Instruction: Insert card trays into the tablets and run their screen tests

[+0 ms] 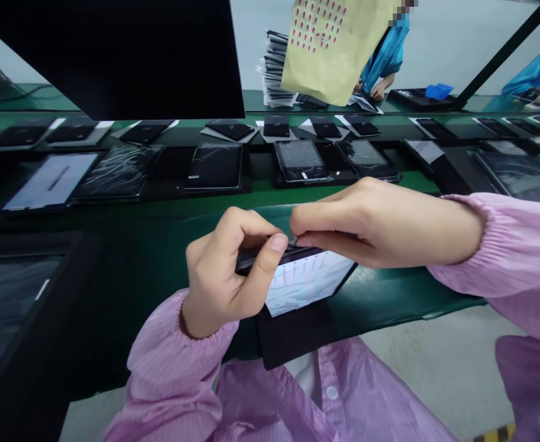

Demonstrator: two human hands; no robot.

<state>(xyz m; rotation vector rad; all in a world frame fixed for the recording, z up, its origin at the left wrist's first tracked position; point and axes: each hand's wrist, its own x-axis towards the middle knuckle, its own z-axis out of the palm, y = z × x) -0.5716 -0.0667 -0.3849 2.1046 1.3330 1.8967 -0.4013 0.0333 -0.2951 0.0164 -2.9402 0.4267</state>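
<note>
A tablet (309, 276) with its screen lit stands tilted above the green bench, near its front edge. My left hand (233, 267) grips the tablet's upper left edge, thumb on the front and fingers bent behind. At the top edge, near its middle, my right hand (357, 224) pinches thumb and forefinger together. What is between those fingertips, if anything, is too small to tell. The two hands are close together but apart. A black flap or pad (297, 337) lies below the tablet.
Several tablets, one of them a black tablet (215, 166), lie in rows beyond my hands. A large black panel (159, 55) hangs upper left, a yellow sheet (329, 67) beside it. A black tray (3, 307) lies left. A person in blue (387, 55) works across the bench.
</note>
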